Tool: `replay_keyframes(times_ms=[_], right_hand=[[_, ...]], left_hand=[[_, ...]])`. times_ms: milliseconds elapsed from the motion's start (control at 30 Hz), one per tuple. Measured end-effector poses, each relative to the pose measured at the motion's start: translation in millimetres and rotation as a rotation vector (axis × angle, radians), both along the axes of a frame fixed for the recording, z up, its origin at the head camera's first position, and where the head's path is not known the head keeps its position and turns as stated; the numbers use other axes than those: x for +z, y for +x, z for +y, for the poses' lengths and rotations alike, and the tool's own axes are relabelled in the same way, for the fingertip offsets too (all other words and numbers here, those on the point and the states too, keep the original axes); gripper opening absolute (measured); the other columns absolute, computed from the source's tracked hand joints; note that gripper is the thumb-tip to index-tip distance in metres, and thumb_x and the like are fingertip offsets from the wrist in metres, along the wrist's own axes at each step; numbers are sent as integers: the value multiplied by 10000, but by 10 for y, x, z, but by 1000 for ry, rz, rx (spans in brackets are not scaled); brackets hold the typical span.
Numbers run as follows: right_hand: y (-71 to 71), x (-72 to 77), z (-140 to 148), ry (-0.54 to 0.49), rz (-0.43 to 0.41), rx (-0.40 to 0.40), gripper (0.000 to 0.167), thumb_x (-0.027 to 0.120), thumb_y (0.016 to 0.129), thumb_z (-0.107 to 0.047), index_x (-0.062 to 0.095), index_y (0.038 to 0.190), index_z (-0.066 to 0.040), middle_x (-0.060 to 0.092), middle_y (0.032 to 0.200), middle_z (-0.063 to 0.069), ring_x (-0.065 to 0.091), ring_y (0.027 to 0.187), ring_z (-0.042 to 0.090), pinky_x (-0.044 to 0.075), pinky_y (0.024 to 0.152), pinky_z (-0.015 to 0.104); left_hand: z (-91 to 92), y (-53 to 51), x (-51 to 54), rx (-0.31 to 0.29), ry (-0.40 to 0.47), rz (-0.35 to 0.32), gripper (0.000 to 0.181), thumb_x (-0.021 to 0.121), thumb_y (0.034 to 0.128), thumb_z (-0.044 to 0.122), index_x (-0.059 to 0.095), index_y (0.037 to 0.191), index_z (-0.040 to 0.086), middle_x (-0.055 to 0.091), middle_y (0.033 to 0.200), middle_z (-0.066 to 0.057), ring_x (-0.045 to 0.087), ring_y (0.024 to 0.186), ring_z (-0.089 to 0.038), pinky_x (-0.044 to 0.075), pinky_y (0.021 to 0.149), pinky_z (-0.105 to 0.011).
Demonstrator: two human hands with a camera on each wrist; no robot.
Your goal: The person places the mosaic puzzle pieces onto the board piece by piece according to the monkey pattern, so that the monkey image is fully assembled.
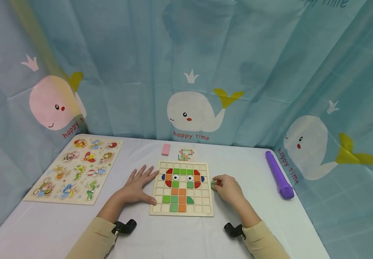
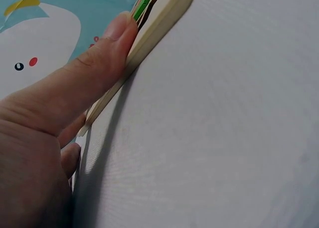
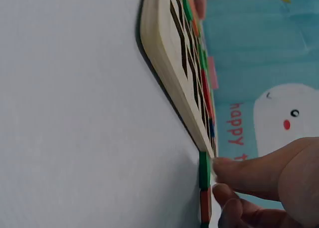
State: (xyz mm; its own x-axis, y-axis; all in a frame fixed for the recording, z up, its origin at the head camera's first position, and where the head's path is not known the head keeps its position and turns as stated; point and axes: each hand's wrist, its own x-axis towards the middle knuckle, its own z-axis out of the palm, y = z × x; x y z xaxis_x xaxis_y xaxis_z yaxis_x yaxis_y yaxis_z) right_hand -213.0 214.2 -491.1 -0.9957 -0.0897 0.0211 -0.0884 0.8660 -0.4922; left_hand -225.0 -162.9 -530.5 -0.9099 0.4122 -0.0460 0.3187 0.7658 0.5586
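A wooden grid board point(image 1: 152, 213) lies in the middle of the table, with red, orange, green and blue tiles forming a figure with two eyes. My left hand point(image 1: 137, 187) rests spread at its left side, the thumb point(image 2: 117, 33) on the rim. Beside the right edge, my right hand point(image 1: 228, 189) has its fingers curled and pinches a green tile point(image 3: 204, 170) between thumb and fingertips. An orange-red tile point(image 3: 206, 204) adjoins it in the right wrist view, partly hidden by the fingers. Whether the green tile is off the table, I cannot tell.
Behind the board lie a small picture card point(image 1: 185, 154) with a similar figure and a pink block point(image 1: 165, 149). An insect and animal puzzle board point(image 1: 76, 169) is at left. A purple rod with a wider end point(image 1: 279, 174) lies at right. A curtain point(image 1: 125, 108) hangs behind.
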Motion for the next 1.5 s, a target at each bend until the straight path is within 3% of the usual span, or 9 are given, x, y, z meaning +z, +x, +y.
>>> replay_keyframes(times_ms=[267,500,700,833,1000,1167,1300,1500], right_hand=[[-44,-48,90,-14,-57,-5,216,840,827,-161,790,1032,-116,620,838,-25,514,736,138,439,640,284],[-47,-12,91,-87,-68,-15,182,838,828,-161,660,855,-134,611,783,-21,509,698,147,421,636,293],[-27,52,37,-172,-55,17,129,800,867,-151,673,879,-137,668,810,-37,579,721,117,489,633,278],[-28,110,-80,-234,-38,80,70,762,909,-189,751,970,-156,701,890,-43,574,774,134,496,634,293],[-12,183,-290,-262,-30,174,194,709,955,-210,773,1128,-148,720,993,-36,581,815,136,495,634,281],[-13,201,-520,-319,-11,267,139,750,921,-176,728,1027,-90,693,875,-23,611,769,104,523,662,233],[-41,163,-710,-336,-9,289,112,791,887,-201,732,939,-122,684,830,-37,595,727,85,531,668,213],[-47,85,-1012,-335,-91,321,49,747,929,-223,760,947,-180,691,806,-102,608,688,70,539,630,222]], left_hand=[[3,-9,12,-1,-5,1,1270,846,544,738,354,1586,205,188,1691,-109,6,1565,-402,-44,1225,-639],[1,-10,7,-4,-12,14,1262,854,548,724,357,1584,201,195,1687,-125,15,1561,-417,-38,1220,-652],[5,-10,5,-10,-11,21,1258,859,556,711,355,1584,189,199,1683,-140,20,1557,-433,-33,1215,-663],[5,-15,3,-3,-18,14,1270,845,546,739,350,1587,206,191,1689,-117,14,1564,-409,-39,1224,-645],[4,-12,-4,-1,-11,12,1274,840,536,752,361,1583,207,196,1690,-104,15,1566,-399,-42,1226,-637],[12,-9,-5,-1,-10,8,1270,841,538,747,361,1583,206,194,1691,-101,14,1566,-398,-44,1226,-637],[10,-11,-9,-3,-17,2,1275,836,540,753,352,1587,209,186,1693,-101,8,1567,-396,-49,1228,-633],[-2,-20,-17,-9,-17,7,1267,826,552,764,346,1589,216,183,1693,-104,7,1566,-399,-45,1224,-639]])
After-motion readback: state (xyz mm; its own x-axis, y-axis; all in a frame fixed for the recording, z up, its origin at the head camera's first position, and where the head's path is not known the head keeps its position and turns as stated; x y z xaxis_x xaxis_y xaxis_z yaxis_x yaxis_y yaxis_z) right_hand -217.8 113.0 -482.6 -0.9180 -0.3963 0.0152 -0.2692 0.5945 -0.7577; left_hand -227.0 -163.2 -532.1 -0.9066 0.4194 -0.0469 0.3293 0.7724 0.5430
